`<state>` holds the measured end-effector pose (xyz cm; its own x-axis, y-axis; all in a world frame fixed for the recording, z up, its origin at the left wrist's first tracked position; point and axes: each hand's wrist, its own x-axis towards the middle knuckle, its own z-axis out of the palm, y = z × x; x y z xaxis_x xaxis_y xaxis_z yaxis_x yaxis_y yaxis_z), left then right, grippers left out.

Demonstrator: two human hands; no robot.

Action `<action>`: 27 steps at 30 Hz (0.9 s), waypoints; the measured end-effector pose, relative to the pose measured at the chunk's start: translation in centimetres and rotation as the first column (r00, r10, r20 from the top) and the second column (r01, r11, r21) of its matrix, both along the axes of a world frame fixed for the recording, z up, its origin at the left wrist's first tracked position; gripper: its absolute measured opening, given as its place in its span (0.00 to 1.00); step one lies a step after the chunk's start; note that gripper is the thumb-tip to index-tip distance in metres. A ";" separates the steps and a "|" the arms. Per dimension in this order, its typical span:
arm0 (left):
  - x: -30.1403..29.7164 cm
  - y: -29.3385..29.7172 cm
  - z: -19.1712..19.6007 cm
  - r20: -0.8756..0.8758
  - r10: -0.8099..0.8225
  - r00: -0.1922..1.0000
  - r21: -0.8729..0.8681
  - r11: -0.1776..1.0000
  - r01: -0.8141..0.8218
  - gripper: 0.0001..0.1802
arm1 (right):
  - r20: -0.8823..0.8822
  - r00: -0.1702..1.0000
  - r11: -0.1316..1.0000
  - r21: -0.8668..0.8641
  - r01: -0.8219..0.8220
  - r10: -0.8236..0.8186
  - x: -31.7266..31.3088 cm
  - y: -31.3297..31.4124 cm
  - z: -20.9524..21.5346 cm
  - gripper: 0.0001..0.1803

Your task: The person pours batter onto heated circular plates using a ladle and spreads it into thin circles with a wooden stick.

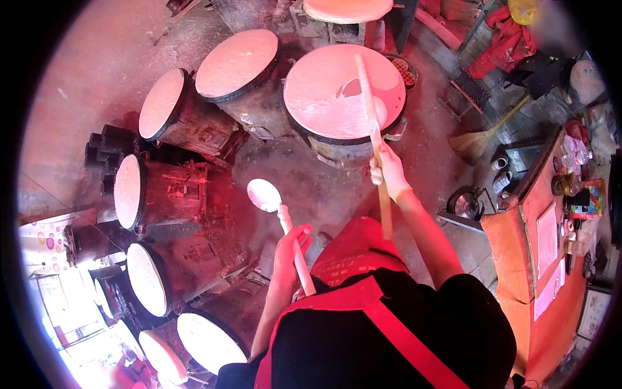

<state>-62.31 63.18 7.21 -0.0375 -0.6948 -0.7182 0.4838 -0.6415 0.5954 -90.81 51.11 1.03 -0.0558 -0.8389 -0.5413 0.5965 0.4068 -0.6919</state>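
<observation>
My right hand (391, 172) is closed around the wooden handle of a long spreader (365, 84), and its pale blade lies across a round griddle (314, 97). A thin whitish layer like batter covers much of that griddle, with a small darker patch left of the blade. Beside the blade sits a pale rounded lump (381, 113); I cannot tell what it is. Lower and to the left, my left hand (289, 253) grips the pale handle of a ladle (264, 194). The ladle's bowl is coated white and hangs over the floor, apart from any griddle.
More round griddles on barrel stoves curve around my left, among them one griddle (237, 63) and another (127, 191). At the right stands an orange-sided table (512, 253) with jars and papers. A kettle (465, 205) and a broom (476, 144) are near it.
</observation>
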 end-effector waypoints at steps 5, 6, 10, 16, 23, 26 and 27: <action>-3.7 -1.8 0.9 0.030 -0.005 1.000 0.003 1.000 0.005 0.15 | -0.107 0.906 0.901 -0.111 -0.419 0.409 2.2 -0.9 -0.7 0.09; -4.3 -2.1 0.9 0.040 0.000 0.999 0.011 1.000 0.000 0.16 | -0.070 0.907 0.905 -0.074 -0.419 0.415 0.6 -0.2 -1.0 0.09; -5.6 -3.0 -0.2 0.011 0.006 1.000 -0.034 0.999 -0.005 0.17 | -0.125 0.921 0.928 0.000 -0.372 0.369 -9.4 1.0 -2.1 0.14; -9.5 -4.3 0.4 0.006 -0.024 1.000 -0.042 0.999 0.024 0.16 | -0.110 0.917 0.922 -0.008 -0.386 0.383 -10.2 -1.9 -1.4 0.19; -11.6 -3.6 0.6 0.083 0.021 0.996 0.025 0.999 -0.023 0.15 | -0.162 0.857 0.872 0.058 -0.486 0.489 -19.7 -3.6 -2.1 0.21; -12.1 -3.9 1.4 0.132 -0.022 0.991 0.026 0.999 0.019 0.16 | -0.160 0.898 0.910 0.004 -0.415 0.411 -19.6 -7.8 -1.1 0.21; -12.3 -4.1 1.7 0.120 -0.008 0.993 0.025 1.000 0.005 0.16 | -0.142 0.941 0.949 -0.029 -0.314 0.307 -18.2 -8.9 -1.0 0.21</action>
<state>-74.57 59.07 8.93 0.0459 -0.6768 -0.7347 0.4053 -0.6597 0.6329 -109.00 42.20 0.07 0.1428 -0.8523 -0.5031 0.3468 0.5192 -0.7811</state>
